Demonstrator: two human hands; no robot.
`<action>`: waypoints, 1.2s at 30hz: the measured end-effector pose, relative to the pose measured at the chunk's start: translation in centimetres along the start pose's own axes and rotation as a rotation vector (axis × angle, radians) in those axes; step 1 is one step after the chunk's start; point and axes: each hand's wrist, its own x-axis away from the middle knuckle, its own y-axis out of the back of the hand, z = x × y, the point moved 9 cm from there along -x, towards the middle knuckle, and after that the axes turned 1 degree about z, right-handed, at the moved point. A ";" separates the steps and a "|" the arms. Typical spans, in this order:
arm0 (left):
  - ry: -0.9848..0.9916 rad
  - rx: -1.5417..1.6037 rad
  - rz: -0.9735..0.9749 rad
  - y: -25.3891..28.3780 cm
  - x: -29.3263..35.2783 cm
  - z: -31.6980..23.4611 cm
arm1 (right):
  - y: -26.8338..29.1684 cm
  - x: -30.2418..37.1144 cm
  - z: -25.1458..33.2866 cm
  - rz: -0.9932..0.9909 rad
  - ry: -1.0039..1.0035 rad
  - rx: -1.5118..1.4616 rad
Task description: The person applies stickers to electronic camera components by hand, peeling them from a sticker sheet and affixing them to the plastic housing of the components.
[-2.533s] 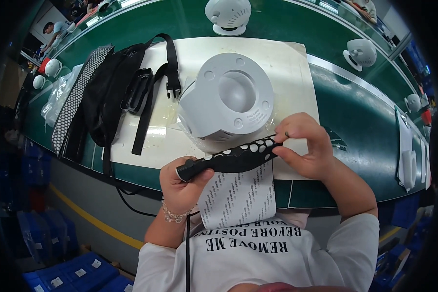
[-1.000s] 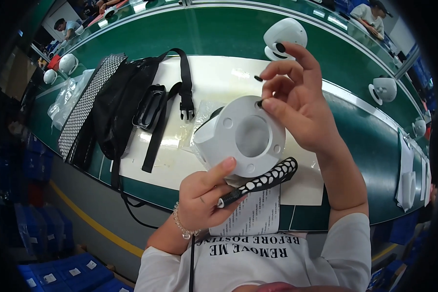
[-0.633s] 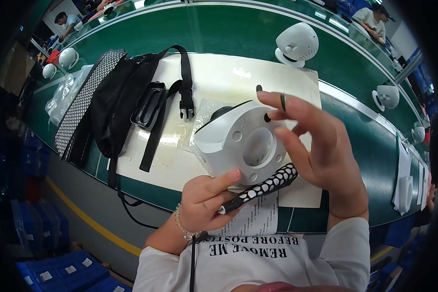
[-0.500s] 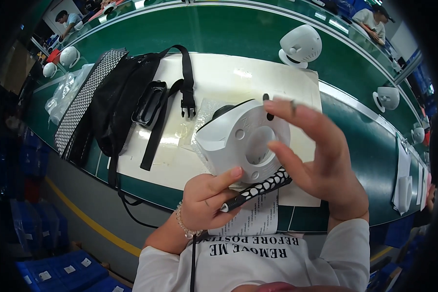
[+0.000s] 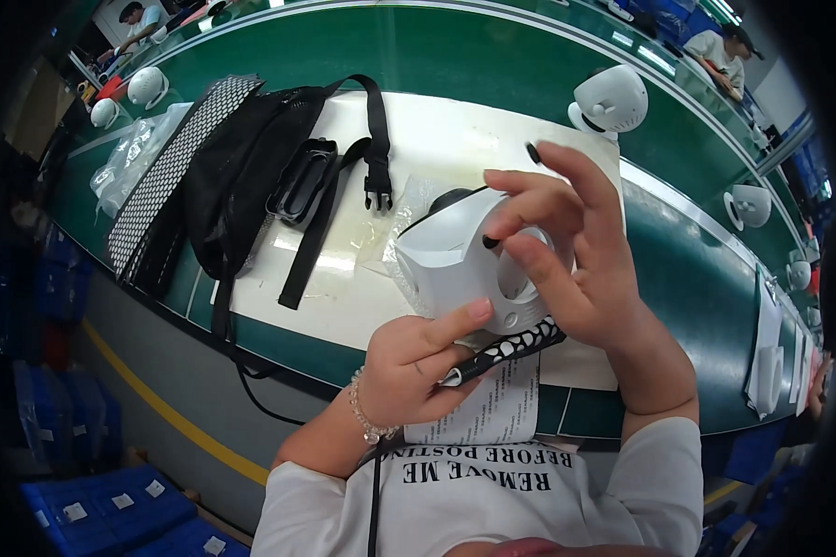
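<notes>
You look partway through fitting small black round pads to the white rounded plastic housing (image 5: 441, 265), which sits over the cream flat board (image 5: 330, 278) with its ring-shaped underside tilted toward you. One shallow round recess (image 5: 511, 319) on that underside is bare; your hand covers much of the rest, so I cannot tell how many others are filled. At least one small black pad (image 5: 489, 241) and another black round pad (image 5: 532, 152) sit at your right fingertips, so those appear yet to be set.

Your right hand (image 5: 576, 232) arches over the underside, outer fingers spread, thumb close to the lower pad; whether they pinch it is unclear. Your left hand (image 5: 416, 367) has its lower fingers curled around the black strip with white ovals (image 5: 520, 345), while its index finger stretches out against the housing.
</notes>
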 end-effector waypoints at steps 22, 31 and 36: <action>0.006 0.003 0.064 -0.7 0.1 -0.1 | -0.6 6.4 1.5 -0.138 0.106 0.669; 0.103 0.001 -0.017 -0.3 0.2 0.4 | -3.6 8.1 3.0 0.041 0.151 1.267; 0.105 -0.031 -0.009 -0.5 0.4 0.4 | -1.1 6.2 3.0 -0.080 -0.001 0.602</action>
